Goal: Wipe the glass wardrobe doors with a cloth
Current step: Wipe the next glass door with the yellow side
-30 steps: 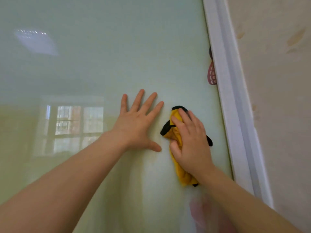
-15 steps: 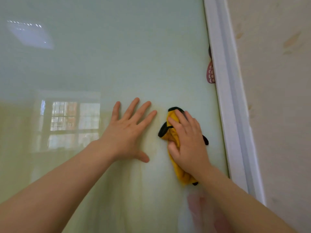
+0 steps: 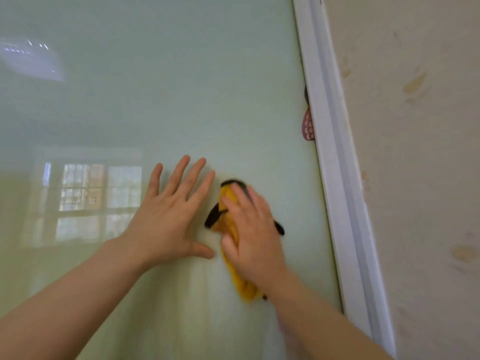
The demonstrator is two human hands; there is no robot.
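I see the left hand (image 3: 168,219) flat on the glass door (image 3: 181,87), fingers spread apart. The right hand (image 3: 255,237) presses a yellow cloth (image 3: 228,222) against the glass just beside it, fingers lying over the cloth, near the white frame (image 3: 335,178).

A pale green glass wardrobe door (image 3: 181,87) is being viewed from close range. The left hand (image 3: 166,216) is being laid flat against the glass, fingers straight and spread. Just beside it, a crumpled yellow cloth with black trim (image 3: 230,229) is being pressed to the glass under the right hand (image 3: 253,237), whose fingers are lying over the cloth; this hand is blurred. A white door frame (image 3: 335,178) is bordering the glass on the right, with a stained beige wall (image 3: 420,178) beyond it. A window reflection (image 3: 93,201) is showing in the glass at left. A small reddish patterned shape (image 3: 308,126) is being partly hidden at the frame edge.
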